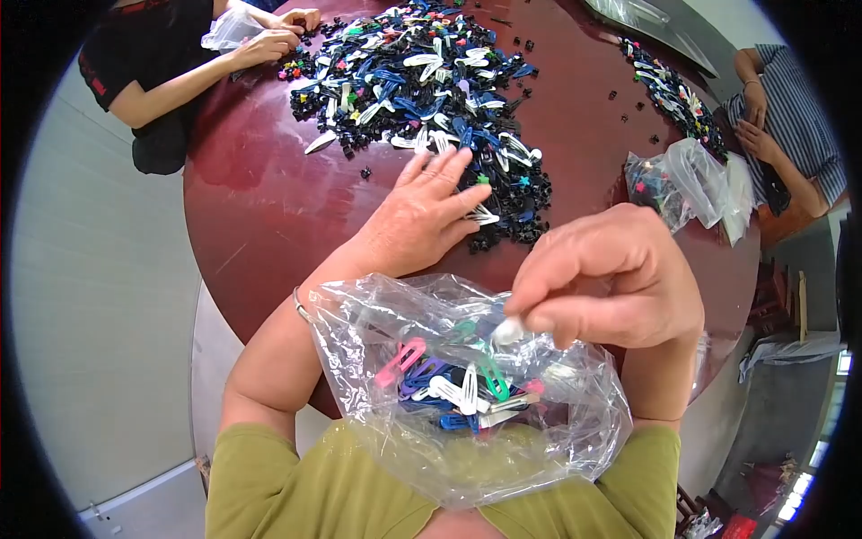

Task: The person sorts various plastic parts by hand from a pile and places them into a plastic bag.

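My left hand (413, 211) reaches to the near edge of a big heap of hair clips (409, 81). Its fingers are spread, and the fingertips touch white snap clips (440, 140) there. Over a clear plastic bag (355, 314), my right hand (620, 278) is closed in a pinch on a white hair clip (508, 331), of which just one end shows. The bag lies open against my front. Inside it are snap clips in several colours, among them a pink clip (400, 362), a green clip (493, 377) and a white clip (469, 389).
Everything lies on a round dark red table (260, 207). At the upper left, another person's hands (269, 45) work by the heap with a plastic bag (232, 29). A second person sits at the right, beside a smaller clip pile (673, 94) and a filled plastic bag (687, 184).
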Demonstrator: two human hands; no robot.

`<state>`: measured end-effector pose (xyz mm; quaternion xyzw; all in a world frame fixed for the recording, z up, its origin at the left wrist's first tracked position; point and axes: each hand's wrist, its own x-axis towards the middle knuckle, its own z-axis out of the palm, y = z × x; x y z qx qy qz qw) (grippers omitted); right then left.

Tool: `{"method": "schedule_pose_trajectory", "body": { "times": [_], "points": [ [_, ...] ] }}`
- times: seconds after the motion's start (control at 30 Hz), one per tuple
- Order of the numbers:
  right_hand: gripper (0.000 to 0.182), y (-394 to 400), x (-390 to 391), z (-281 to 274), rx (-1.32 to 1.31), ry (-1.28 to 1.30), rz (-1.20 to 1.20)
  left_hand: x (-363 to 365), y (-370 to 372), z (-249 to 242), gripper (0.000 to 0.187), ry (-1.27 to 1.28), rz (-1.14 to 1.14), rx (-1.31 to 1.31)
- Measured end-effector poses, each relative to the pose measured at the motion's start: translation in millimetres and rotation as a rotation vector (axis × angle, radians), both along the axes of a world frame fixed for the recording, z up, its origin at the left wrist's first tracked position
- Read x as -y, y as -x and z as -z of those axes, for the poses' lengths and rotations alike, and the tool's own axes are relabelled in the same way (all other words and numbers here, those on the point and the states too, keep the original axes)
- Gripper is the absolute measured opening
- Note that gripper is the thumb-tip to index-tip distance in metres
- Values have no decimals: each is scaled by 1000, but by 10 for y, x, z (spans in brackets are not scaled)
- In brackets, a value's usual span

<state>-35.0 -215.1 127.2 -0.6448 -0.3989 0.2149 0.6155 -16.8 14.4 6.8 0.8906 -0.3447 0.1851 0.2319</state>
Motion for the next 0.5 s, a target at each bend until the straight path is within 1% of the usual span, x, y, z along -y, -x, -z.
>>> {"method": "schedule_pose_trajectory", "body": {
  "times": [0.03, 0.07, 0.1, 0.13, 0.17, 0.23, 0.33, 0.43, 0.5],
  "points": [
    [7, -40, -3, -6, 29, 57, 58, 9, 1, 12, 40, -27, 29, -4],
    [8, -79, -6, -12, 55, 115, 115, 31, 15, 1, 31, -9, 20, 32],
    [9, -107, -8, -46, -107, 216, 272, 30, 19, 3, 30, -28, 16, 35],
    [11, -211, -48, 53, 58, 199, 439, 24, 18, 6, 29, -47, 10, 39],
    [12, -347, -52, 245, 160, 175, 522, 18, 16, 8, 28, -66, 3, 43],
    [14, -535, -14, 494, 295, 326, 537, 15, 11, 11, 23, -49, 0, 92],
    [14, -529, -68, 640, 164, 426, 420, 3, 23, 15, 20, -43, 7, 102],
    [19, -473, -157, 688, 356, 531, 379, -3, 23, 8, 15, -38, 6, 106],
    [20, -460, -177, 713, 343, 517, 357, 0, 21, 2, 12, -33, 1, 105]
  ]
}}
